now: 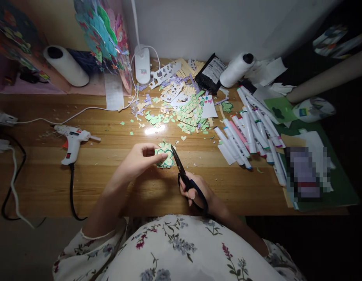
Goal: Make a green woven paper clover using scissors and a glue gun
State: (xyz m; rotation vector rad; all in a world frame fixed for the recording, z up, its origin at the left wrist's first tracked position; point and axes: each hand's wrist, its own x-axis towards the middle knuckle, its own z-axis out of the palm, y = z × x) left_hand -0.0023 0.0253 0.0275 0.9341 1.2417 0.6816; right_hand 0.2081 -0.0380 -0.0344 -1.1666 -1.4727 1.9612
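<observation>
head view: the left hand (141, 160) pinches a small green and cream paper patch with a dark green clover line (170, 159), thumb on top, over the brown wooden desk (245, 191), nearer its front edge than its back edge. the right hand (197, 187) is curled around the handles of the black metal scissors (181, 168). the blades look almost together, right beside the patch; i can't tell if they touch. to cut well, it seems best to turn the paper slowly, follow the line and keep that thumb away from the blades
</observation>
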